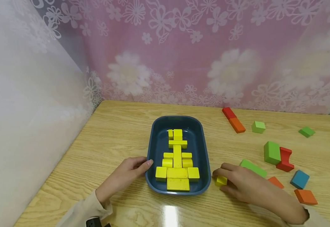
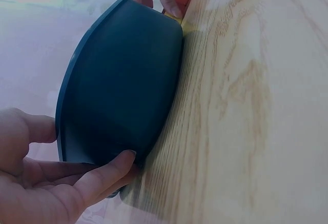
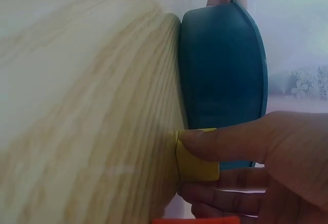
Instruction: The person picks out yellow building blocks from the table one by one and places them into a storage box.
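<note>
A dark blue tray (image 1: 150, 138) stands on the table, with several yellow blocks (image 1: 177, 173) laid flat inside in a symmetric pattern. My left hand (image 1: 129, 171) grips the tray's left side, the thumb over the rim and the fingers along the outer wall (image 2: 123, 85). Just outside the tray's right wall, my right hand (image 1: 238, 181) pinches a yellow block (image 1: 221, 181) between thumb and fingers. In the right wrist view, this yellow block (image 3: 197, 160) is at the tabletop, close beside the tray (image 3: 223, 65), with the thumb across its upper part.
Right of the tray lie loose blocks: a green one (image 1: 272, 153), a red arch (image 1: 285, 160), a blue one (image 1: 299, 179) and an orange one (image 1: 306, 196). A long green block (image 1: 252, 168) lies right behind my right hand. A pink flowered curtain (image 1: 182, 63) hangs along the table's back edge.
</note>
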### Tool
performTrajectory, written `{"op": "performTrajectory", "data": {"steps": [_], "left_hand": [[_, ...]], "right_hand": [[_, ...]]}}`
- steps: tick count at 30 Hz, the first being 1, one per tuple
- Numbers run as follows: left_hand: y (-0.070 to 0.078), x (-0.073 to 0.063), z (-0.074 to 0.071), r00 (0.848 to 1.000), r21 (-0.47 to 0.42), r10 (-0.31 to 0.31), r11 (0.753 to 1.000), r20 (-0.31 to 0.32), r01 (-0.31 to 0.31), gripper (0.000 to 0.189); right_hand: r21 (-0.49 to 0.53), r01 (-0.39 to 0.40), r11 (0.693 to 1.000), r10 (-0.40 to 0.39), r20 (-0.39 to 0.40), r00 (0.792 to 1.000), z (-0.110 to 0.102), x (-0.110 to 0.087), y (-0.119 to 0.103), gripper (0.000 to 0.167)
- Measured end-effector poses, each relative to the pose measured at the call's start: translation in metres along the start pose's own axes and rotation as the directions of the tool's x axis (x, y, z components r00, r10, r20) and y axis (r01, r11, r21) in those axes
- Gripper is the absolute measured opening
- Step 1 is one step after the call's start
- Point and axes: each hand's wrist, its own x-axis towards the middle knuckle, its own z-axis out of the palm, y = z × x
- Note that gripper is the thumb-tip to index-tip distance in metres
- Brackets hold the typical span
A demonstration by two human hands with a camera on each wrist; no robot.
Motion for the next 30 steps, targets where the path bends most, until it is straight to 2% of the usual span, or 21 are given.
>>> {"op": "performTrajectory", "data": {"steps": [4, 9, 13, 17, 21, 30], "left_hand": [[0.0, 0.0, 0.0, 1.0, 0.011, 0.005, 1.0, 0.001, -0.005, 0.052], [-0.001, -0.001, -0.001, 1.0, 0.0, 0.005, 1.0, 0.004, -0.005, 0.053], [-0.001, -0.002, -0.002, 1.0, -0.01, 0.007, 1.0, 0.003, -0.007, 0.054], [-0.002, -0.001, -0.001, 1.0, -0.011, 0.009, 1.0, 0.003, -0.009, 0.053], [-0.002, 0.0, 0.0, 1.0, -0.014, 0.011, 1.0, 0.004, -0.011, 0.052], [-0.003, 0.002, 0.001, 1.0, -0.012, -0.001, 1.0, -0.013, 0.001, 0.053]], "right_hand": [[-0.023, 0.031, 0.999, -0.031, -0.036, 0.999, -0.003, -0.001, 0.001, 0.033], [-0.089, 0.08, 0.993, -0.093, -0.149, 0.984, -0.015, 0.003, 0.0, 0.038], [-0.146, 0.057, 0.988, -0.091, -0.24, 0.967, -0.031, 0.012, -0.005, 0.038], [-0.161, 0.019, 0.987, -0.069, -0.309, 0.948, -0.046, 0.021, -0.012, 0.039], [-0.155, 0.013, 0.988, -0.063, -0.321, 0.945, -0.055, 0.034, -0.021, 0.038], [-0.131, 0.074, 0.989, -0.106, -0.258, 0.96, -0.057, 0.068, -0.032, 0.035]]}}
